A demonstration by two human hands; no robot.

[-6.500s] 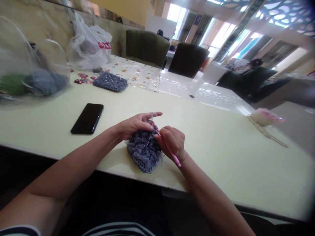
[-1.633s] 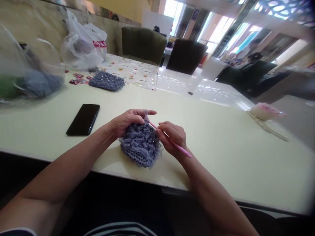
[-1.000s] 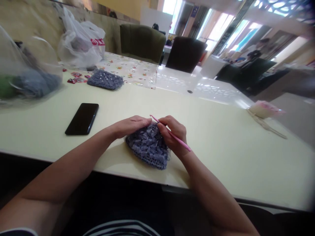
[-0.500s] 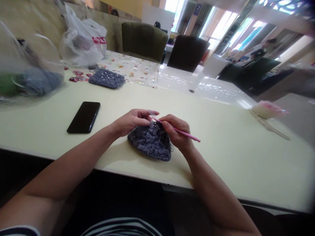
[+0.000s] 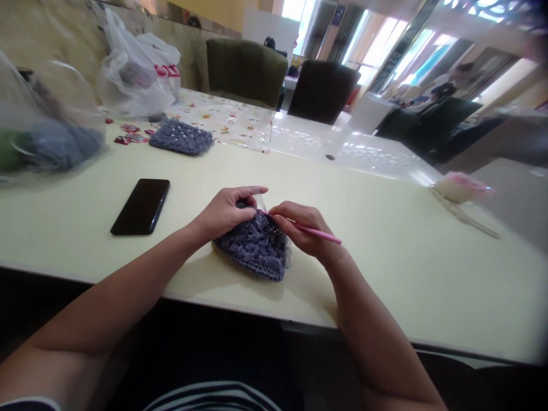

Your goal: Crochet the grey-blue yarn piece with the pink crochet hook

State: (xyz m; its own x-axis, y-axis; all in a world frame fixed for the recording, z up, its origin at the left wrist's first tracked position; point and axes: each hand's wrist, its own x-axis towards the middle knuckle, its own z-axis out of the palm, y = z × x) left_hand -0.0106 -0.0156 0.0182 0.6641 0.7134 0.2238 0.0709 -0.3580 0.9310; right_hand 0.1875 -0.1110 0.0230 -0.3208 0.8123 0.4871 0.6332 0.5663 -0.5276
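Piece: crochet piece (image 5: 257, 248), grey-blue, ruffled, lay on desk (image 5: 385, 257) near its front edge.
Left hand (image 5: 225, 211): fingers pinched its top edge.
Right hand (image 5: 306, 228): fingers clamped pink hook (image 5: 319, 233), tip at that edge.

phone (image 5: 140, 206) left of crochet piece (image 5: 257, 251)

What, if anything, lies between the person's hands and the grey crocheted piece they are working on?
Nothing visible does. The left hand grips the grey crocheted piece directly, and the right hand holds the pink crochet hook with its tip at the piece's upper edge.
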